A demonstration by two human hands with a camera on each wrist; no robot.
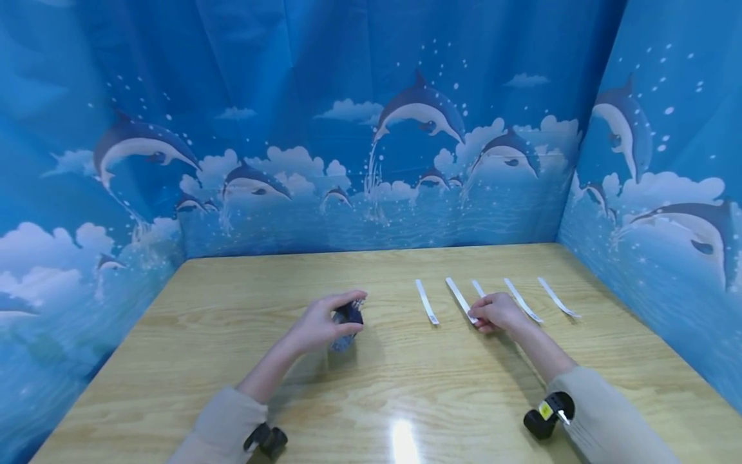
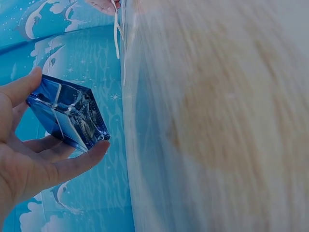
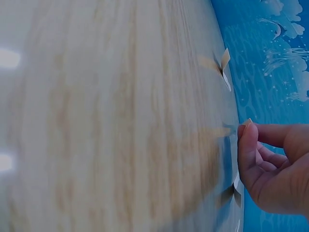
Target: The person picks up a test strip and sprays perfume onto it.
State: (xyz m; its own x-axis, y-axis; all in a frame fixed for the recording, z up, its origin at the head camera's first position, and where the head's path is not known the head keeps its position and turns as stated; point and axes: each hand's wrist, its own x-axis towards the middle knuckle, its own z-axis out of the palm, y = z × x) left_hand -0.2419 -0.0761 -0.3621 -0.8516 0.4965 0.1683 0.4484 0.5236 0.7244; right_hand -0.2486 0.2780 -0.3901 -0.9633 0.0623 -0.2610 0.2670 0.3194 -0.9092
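My left hand [image 1: 321, 323] grips a blue, see-through glass block [image 2: 70, 111] between thumb and fingers, tilted and held above the table. Its faceted end shows in the left wrist view; whether it is a bottle I cannot tell. To the right, my right hand [image 1: 494, 312] pinches the near end of a white paper strip [image 1: 457, 296], second from the left in a row of several. In the right wrist view, thumb and forefinger meet at the strip's tip [image 3: 248, 122]. Part of another strip [image 1: 478, 288] is hidden behind this hand.
A white strip [image 1: 427, 302] lies left of the right hand, and two more, a strip [image 1: 522, 300] and the outermost strip [image 1: 557, 297], lie to its right. The wooden table [image 1: 371, 399] ends at a blue dolphin-print curtain [image 1: 324, 219] at the back and sides.
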